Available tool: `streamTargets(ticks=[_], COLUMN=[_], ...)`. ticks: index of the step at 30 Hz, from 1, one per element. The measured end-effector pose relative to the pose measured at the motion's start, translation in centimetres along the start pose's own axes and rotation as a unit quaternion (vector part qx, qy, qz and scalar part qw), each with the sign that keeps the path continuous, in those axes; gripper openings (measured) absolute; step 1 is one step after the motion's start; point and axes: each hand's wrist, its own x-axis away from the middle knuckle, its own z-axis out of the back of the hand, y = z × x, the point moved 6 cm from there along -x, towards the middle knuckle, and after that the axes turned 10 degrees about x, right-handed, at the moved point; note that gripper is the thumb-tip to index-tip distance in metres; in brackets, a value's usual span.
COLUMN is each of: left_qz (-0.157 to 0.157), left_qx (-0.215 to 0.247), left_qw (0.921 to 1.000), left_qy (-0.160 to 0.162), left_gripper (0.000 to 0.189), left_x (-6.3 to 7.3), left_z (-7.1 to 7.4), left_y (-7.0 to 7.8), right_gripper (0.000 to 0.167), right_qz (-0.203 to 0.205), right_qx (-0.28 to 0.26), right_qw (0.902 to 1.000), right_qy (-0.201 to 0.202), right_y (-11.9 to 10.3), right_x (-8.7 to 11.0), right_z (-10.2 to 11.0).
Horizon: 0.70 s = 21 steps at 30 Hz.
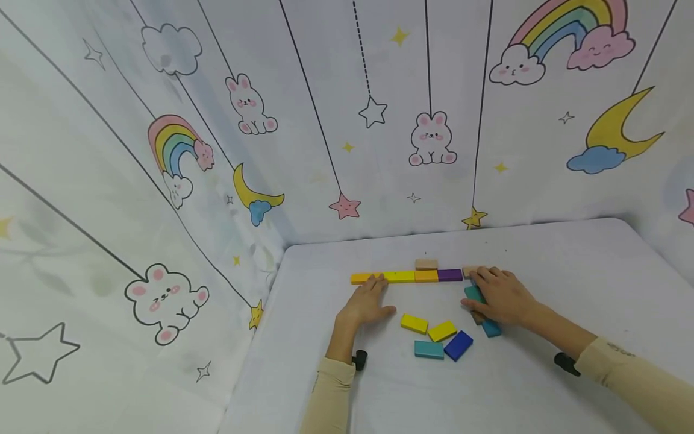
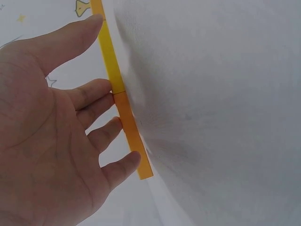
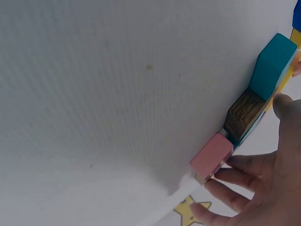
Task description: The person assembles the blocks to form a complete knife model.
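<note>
Purple block [image 1: 450,275] is my reference; I read all positions from it in the head view. Directly left of it, in one line, I log an orange block [image 1: 426,276], a yellow section [image 1: 399,277] and an end orange block [image 1: 358,278]. A pale wooden block [image 1: 426,264] lies behind and left of the reference; a second pale piece [image 1: 468,273] sits just right of it, partly covered.

Left hand [image 1: 367,305]: well left of the reference, fingertips at the row's near edge. On my left wrist feed, the index and middle fingers lie together, the others are parted, and the thumb stands well away.

Right hand [image 1: 501,295]: to the right and near side of the reference, over a teal block [image 1: 473,293], a brown wood-grain block [image 1: 477,317] and a blue-green block [image 1: 491,328]. The fingers are parted and slightly bent, tips beside a pink block [image 3: 212,155]; I cannot tell how firmly they press.

On the near side of the reference lie two yellow blocks [image 1: 414,323], a turquoise block [image 1: 429,349] and a dark blue block [image 1: 458,346].
</note>
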Motion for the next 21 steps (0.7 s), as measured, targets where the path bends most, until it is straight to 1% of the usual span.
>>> streamTargets(ticks=[6, 13, 17, 21], left_qz=[-0.001, -0.002, -0.002, -0.003], left_qx=[0.004, 0.004, 0.002, -0.003], left_qw=[1.0, 1.0, 1.0, 1.0], left_qy=[0.0, 0.001, 0.001, 0.0], left_gripper=[0.076, 0.076, 0.077, 0.077], left_x=[0.0, 0.06, -0.02, -0.09], left_z=[0.0, 0.07, 0.04, 0.01], left_y=[0.02, 0.18, 0.1, 0.03], right_gripper=[0.079, 0.077, 0.076, 0.077], right_qz=[-0.005, -0.022, -0.03, -0.039], right_qx=[0.001, -0.004, -0.012, -0.019], right_qw=[1.0, 0.9997, 0.9995, 0.9991], right_qy=[-0.002, -0.002, 0.005, 0.002], right_y=[-0.13, -0.43, -0.5, -0.5], right_x=[0.02, 0.1, 0.13, 0.13], right_z=[-0.16, -0.11, 0.02, -0.05])
